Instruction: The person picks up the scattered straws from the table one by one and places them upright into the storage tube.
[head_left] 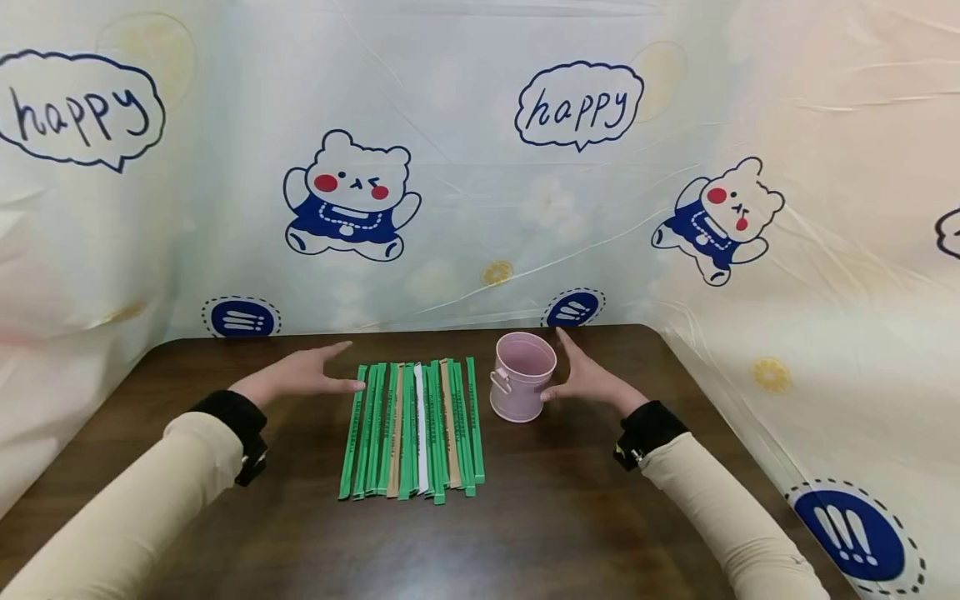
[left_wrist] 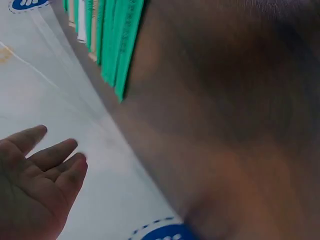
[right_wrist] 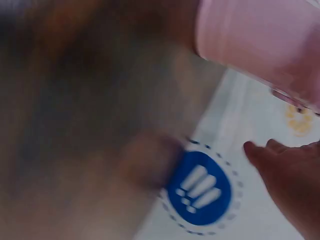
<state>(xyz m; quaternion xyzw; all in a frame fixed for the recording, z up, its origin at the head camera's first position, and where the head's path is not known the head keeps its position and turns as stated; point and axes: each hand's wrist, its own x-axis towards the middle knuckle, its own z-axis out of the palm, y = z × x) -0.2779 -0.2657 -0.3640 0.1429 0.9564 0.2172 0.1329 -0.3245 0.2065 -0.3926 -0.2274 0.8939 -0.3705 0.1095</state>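
Note:
A row of slim, flat printed sticks, mostly green with a white one and a few brown ones, lies side by side on the table. My left hand hovers at their left end, fingers extended and spread, holding nothing. Its thumb comes close to the outermost green stick; contact cannot be told. To the right of the row a pink bucket stands upright, a handle fitting on its near-left side. Beside it on the right, my right hand is spread, thumb tip near the bucket wall, gripping nothing.
The dark brown wooden table has a back edge just behind the bucket. A pale printed sheet with bears and lettering hangs behind and at both sides. Black bands circle both wrists.

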